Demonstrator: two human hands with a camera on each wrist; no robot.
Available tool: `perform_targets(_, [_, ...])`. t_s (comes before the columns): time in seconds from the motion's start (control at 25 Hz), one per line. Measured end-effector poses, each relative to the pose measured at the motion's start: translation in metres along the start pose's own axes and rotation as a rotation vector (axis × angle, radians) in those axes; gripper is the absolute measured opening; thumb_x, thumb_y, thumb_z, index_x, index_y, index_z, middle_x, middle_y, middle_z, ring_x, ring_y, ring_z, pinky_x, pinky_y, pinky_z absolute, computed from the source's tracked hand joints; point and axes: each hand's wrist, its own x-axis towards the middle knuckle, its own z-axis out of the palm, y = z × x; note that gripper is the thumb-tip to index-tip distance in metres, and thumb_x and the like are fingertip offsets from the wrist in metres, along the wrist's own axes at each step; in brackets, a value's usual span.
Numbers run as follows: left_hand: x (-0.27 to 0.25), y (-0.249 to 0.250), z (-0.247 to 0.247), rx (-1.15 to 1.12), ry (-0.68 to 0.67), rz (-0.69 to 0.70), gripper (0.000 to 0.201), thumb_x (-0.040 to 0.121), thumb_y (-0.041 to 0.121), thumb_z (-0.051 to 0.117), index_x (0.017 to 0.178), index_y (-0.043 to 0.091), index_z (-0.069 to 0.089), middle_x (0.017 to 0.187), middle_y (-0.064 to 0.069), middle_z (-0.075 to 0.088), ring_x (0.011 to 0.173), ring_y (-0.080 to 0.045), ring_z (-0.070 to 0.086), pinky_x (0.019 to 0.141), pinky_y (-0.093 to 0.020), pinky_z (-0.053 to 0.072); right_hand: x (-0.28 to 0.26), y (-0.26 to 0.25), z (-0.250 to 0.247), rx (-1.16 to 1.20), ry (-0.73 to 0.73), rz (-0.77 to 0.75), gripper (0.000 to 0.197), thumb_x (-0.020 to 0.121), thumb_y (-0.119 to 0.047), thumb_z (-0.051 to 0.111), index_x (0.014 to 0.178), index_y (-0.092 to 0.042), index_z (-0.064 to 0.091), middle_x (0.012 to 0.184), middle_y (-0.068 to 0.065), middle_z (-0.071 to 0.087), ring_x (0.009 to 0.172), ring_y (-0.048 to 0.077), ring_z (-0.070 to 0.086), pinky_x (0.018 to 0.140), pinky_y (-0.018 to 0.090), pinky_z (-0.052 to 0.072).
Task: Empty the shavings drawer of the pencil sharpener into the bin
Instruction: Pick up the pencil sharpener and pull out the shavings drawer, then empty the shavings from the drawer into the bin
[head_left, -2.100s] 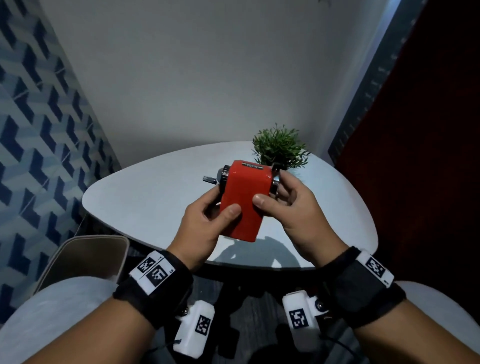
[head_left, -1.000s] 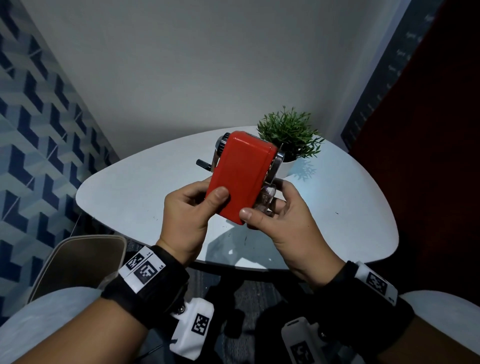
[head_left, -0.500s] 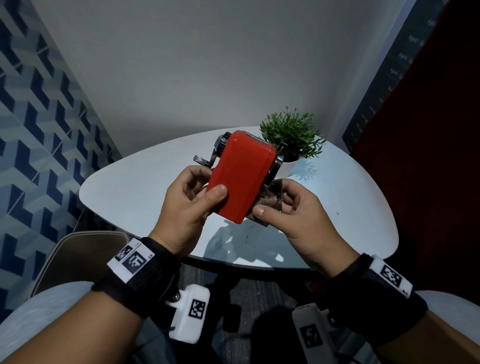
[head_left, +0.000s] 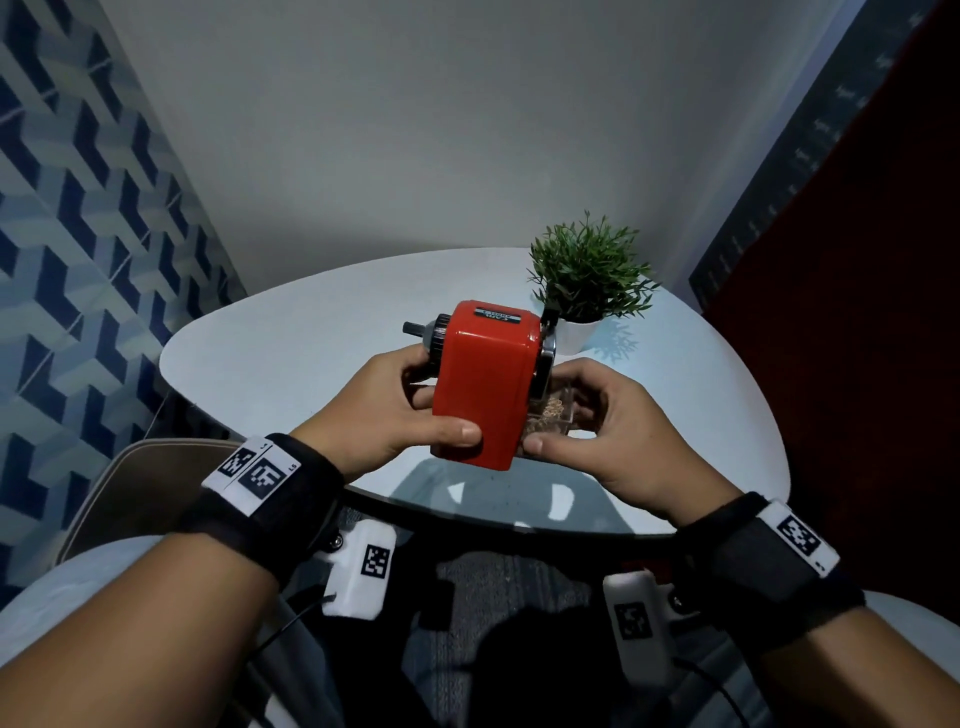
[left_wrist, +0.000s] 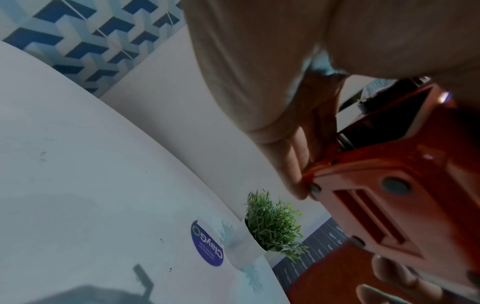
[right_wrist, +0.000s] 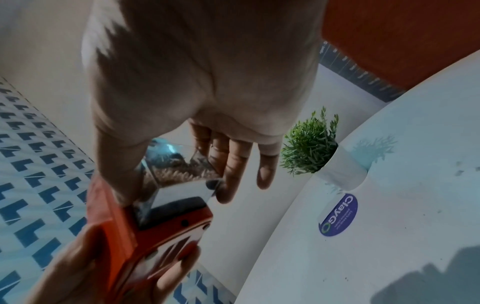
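Black wrist straps (head_left: 270, 512) w/ white coded tags, white cam boxes (head_left: 361, 571) under, bare forearms.

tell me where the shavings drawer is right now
In the head view the clear shavings drawer sticks partway out of the right side of the red pencil sharpener, pinched by the right hand above the white table.

table sticker (right_wrist: 338, 215): "ClayGO" | sharpener label (head_left: 497, 313): unreadable | wristband markers: codes only

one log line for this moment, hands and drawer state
left hand grips red sharpener above table | right hand pinches clear drawer, partly slid out, shavings inside | bin not in view
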Motion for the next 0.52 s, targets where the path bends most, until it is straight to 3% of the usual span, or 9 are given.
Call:
perform_targets(0.16, [0.000,-0.002,-0.004,0.011,0.004,-0.035,0.060,0.072,-0.010,0.084,0.123,0.016,0.064,0.105,0.009,0.079,0.095,-0.012,0.078,0.077,-0.023,0.059,0.009,0.009,-0.004,-0.053,-0.046,0.054,0.066,0.057,-0.039,0.094,0.117,-0.023,0.070,0.110,0.018,0.074,0.104,0.043,0.070,0.099,0.058,0.054])
perform_targets(0.28, [-0.002,-0.006,-0.007,0.036,0.018,-0.055,0.068,0.069,-0.006,0.087,0.128,0.017,0.062,0.118,0.005,0.075,0.099,-0.012,0.077,0.081,-0.024,0.060,0.008,0.019,-0.010,-0.137,-0.061,0.097,0.064,0.057,-0.041,0.094,0.115,-0.027,0.071,0.107,0.006,0.076,0.094,0.023,0.072,0.095,0.052,0.056])
perform_targets(0.36, [-0.001,-0.006,-0.018,0.014,0.098,-0.044,0.064,0.069,-0.006,0.085,0.123,0.019,0.062,0.124,0.002,0.072,0.096,-0.009,0.078,0.080,-0.022,0.060,0.011,0.030,-0.024,-0.216,0.015,0.152,0.060,0.062,-0.034,0.094,0.116,-0.024,0.070,0.105,0.006,0.076,0.085,0.023,0.070,0.087,0.046,0.058])
perform_targets(0.44, [-0.001,-0.006,-0.030,0.008,0.214,-0.021,0.056,0.072,-0.003,0.083,0.117,0.022,0.063,0.122,-0.001,0.071,0.092,-0.007,0.078,0.079,-0.021,0.059,0.015,0.048,-0.039,-0.337,0.142,0.246,0.057,0.070,-0.021,0.093,0.120,-0.019,0.066,0.106,0.001,0.073,0.079,0.019,0.067,0.076,0.030,0.055])
perform_targets(0.52, [0.000,-0.007,-0.036,-0.005,0.282,-0.003,0.053,0.072,0.002,0.084,0.117,0.022,0.063,0.121,-0.003,0.071,0.093,-0.009,0.078,0.080,-0.022,0.058,0.016,0.070,-0.038,-0.408,0.209,0.359,0.056,0.071,-0.017,0.091,0.119,-0.019,0.064,0.112,0.004,0.072,0.076,0.016,0.062,0.068,0.027,0.048])
